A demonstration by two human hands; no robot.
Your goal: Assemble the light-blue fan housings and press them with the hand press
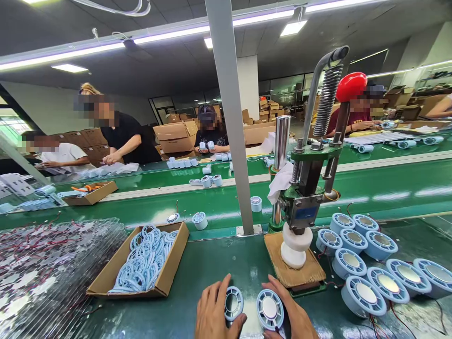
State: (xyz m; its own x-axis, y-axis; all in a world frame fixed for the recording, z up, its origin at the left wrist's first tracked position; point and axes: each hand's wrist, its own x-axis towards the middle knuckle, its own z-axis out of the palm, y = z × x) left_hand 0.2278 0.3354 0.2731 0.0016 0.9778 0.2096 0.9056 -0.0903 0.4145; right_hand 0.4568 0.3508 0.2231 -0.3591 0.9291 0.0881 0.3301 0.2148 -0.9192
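My left hand (213,311) curls its thumb and fingers around a light-blue slotted round part (233,303) with a dark, shiny centre. Between the fingers and thumb of my right hand (295,314) is a light-blue round housing (270,309), its silver disc facing me. A small gap separates the two parts, both near the front of the green bench. Ahead and to the right stands a hand press (306,202) with a red knob; its white round tip sits above a white round block (293,255) on a wooden board (273,249).
At left, a cardboard box (176,263) holds many light-blue rings, beside stacked clear trays (52,278) with red wires. Several finished-looking housings (363,295) with wires stand at right. A grey post (235,117) rises ahead by a green conveyor (219,207). Several co-workers sit or stand beyond.
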